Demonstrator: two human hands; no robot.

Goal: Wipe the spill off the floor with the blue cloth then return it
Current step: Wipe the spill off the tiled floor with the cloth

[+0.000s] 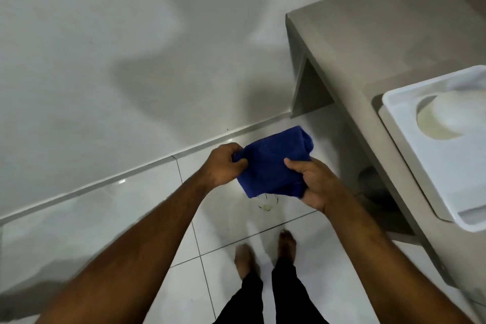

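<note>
Both hands hold a folded blue cloth (273, 163) in the air above the white tiled floor (126, 213). My left hand (223, 163) pinches its left corner. My right hand (313, 181) grips its lower right edge from underneath. Just below the cloth, on the floor, lies a small yellowish spill (267, 205) with a thin dark outline; the cloth hides its upper part. My bare feet (265, 252) stand a short way behind the spill.
A grey counter (368, 29) runs along the right, with an open space under it. On it sits a white tray (420, 155) holding a round white object (455, 113). A white wall (105, 34) meets the floor ahead.
</note>
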